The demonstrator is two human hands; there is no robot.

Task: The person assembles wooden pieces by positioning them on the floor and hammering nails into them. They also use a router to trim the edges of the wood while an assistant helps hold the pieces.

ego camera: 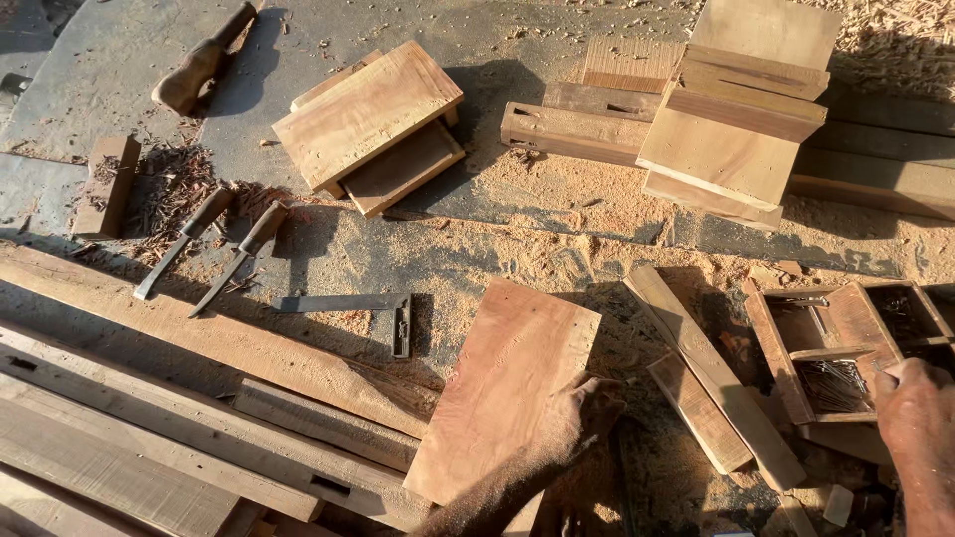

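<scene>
Left hand (582,413): fingers spread flat, steadying board (507,388); press evenly.
Right hand (913,403): at nail box (846,343); closure cannot be told.

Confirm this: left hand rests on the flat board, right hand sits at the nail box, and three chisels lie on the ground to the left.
Not three: the head view shows two chisels. The left hand does rest on the board, and the right hand sits at the nail box.

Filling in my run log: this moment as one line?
left hand on flat board | right hand at nail box | chisels idle
</scene>
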